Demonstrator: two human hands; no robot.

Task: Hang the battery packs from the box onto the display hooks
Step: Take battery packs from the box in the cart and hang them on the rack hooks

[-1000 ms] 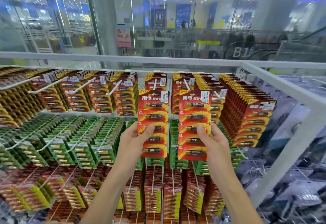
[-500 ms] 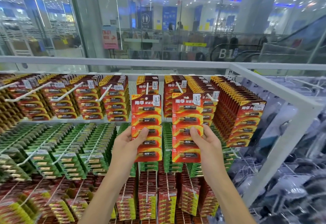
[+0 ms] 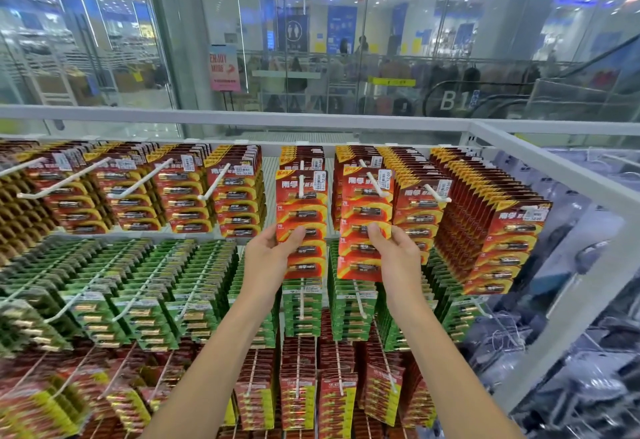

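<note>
Two red-and-yellow battery packs hang in front of the top row of the display. My left hand (image 3: 268,258) grips the lower left edge of the left battery pack (image 3: 302,210), whose top is threaded on a white hook (image 3: 302,184). My right hand (image 3: 398,255) pinches the right battery pack (image 3: 365,217) at its lower right, and a white hook (image 3: 375,185) pokes through its top. The box is out of view.
Full hooks of red packs (image 3: 485,231) flank both hands in the top row. Green packs (image 3: 149,283) fill the row below, more red packs (image 3: 298,386) the bottom row. A white frame rail (image 3: 571,168) runs along the right; a glass wall stands behind.
Both packs have slid further back onto their hooks, so the hook tips now stick out in front of them. The view has shifted slightly.
</note>
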